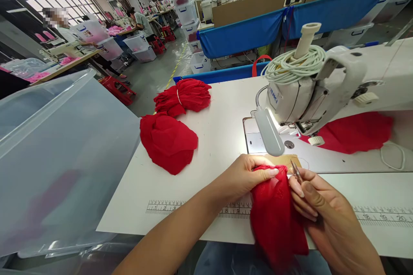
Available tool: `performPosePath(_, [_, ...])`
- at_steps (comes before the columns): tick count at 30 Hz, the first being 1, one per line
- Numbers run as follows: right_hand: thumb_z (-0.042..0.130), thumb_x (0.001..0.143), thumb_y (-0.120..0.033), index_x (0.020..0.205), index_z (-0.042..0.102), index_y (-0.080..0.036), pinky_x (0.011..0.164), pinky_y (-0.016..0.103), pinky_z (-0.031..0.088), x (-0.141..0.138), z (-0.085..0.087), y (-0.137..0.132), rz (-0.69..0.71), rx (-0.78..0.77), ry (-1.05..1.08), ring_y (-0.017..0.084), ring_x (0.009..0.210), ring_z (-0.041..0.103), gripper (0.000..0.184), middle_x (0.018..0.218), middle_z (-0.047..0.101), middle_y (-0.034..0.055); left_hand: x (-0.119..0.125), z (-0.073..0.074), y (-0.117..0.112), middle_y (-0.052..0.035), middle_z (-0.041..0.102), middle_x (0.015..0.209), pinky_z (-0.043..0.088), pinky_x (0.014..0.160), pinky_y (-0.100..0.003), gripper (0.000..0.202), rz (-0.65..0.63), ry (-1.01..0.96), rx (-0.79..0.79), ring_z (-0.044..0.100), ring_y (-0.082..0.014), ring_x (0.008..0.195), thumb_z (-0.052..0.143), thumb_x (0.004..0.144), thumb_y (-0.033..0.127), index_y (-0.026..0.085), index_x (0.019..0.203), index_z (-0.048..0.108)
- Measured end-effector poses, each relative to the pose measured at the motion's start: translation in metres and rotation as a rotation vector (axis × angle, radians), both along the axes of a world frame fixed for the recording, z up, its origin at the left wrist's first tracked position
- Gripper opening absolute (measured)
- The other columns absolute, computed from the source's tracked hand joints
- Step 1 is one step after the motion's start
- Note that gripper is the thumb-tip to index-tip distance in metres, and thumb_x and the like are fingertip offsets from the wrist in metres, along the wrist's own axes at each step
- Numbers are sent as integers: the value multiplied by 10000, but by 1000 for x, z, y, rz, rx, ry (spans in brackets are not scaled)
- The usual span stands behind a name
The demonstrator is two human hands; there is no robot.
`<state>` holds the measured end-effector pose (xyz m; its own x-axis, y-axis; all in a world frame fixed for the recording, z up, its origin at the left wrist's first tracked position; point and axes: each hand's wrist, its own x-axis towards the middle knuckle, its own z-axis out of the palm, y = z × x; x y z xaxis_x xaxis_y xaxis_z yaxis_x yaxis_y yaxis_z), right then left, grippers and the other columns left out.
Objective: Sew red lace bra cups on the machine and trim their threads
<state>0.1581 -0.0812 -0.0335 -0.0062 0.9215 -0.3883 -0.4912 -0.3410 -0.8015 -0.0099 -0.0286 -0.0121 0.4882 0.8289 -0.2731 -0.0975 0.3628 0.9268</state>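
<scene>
Pinched between the thumb and fingers of my left hand [250,176] is the top edge of a piece of red fabric [274,215], which hangs over the table's front edge. My right hand [322,206] is closed around small metal thread snips [296,171], whose tips point up beside the fabric's top right corner. A thin thread shows near the tips. Just beyond my hands stands a white sewing machine [290,99], with a grey lamp [269,132] at its needle area. More red fabric [358,133] lies under the machine arm.
On the table's left lie a loose red fabric pile [169,142] and a tied red bundle [183,96]. A large translucent plastic bin [64,159] stands left of the table [122,210]. A printed ruler [164,207] runs along the front. People work at machines farther back.
</scene>
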Motion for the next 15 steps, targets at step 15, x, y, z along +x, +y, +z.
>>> performPosePath(15, [780, 680, -538, 1089, 674, -250, 656, 192, 576, 11, -5, -5, -122, 186, -650, 176, 788, 709, 511, 888, 733, 35, 2, 0, -3, 15, 510, 724, 339, 624, -226, 265, -7, 107, 138, 436, -96, 656, 578, 909, 372, 134, 946, 688])
